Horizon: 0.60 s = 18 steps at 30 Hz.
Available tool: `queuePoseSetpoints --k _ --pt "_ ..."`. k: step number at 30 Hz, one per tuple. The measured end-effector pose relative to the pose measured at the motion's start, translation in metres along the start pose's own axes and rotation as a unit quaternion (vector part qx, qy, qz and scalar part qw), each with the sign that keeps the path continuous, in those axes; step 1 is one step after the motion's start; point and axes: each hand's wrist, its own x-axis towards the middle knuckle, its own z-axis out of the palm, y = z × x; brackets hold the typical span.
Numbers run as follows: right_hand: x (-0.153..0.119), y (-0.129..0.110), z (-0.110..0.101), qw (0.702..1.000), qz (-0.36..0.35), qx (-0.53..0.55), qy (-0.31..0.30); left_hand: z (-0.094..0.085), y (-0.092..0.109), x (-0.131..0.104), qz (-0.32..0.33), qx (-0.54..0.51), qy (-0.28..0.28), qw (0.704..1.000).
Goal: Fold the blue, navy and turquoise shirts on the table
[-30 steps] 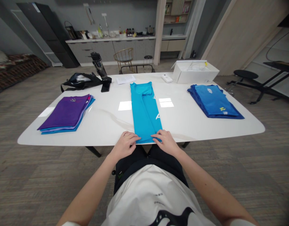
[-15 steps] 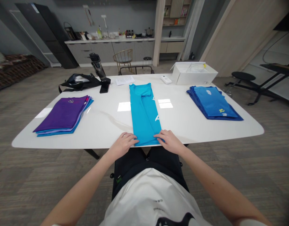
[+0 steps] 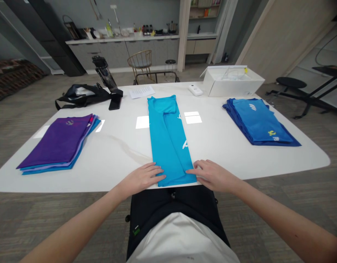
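Note:
A turquoise T-shirt lies folded into a long narrow strip down the middle of the white table, its collar end farthest from me. White prints show along its right side. My left hand rests with fingers stretched over the strip's near left edge. At the near right corner is my right hand, its index finger extended onto the cloth and its other fingers loosely bent beside the edge. Neither hand grips the fabric.
A stack of purple and blue shirts lies left; blue folded shirts lie right. Along the far side are a black bag, a phone, a dark bottle, a paper sheet, a white device and a white box.
My view has moved closer to the table. The right hand has shifted outward to the shirt's right edge, while the left stays at the near left edge. The shirt keeps its folded shape.

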Motion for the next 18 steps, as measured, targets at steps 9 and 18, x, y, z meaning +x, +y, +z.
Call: queuePoseSetpoints --k 9,18 --pt "0.004 0.006 0.021 0.998 -0.007 0.012 0.057 -0.008 0.002 0.017 -0.074 -0.157 0.062 0.983" --pt "0.085 0.046 -0.012 0.942 0.168 0.142 0.252 -0.019 -0.051 0.079 -0.411 -0.408 0.268 0.77"
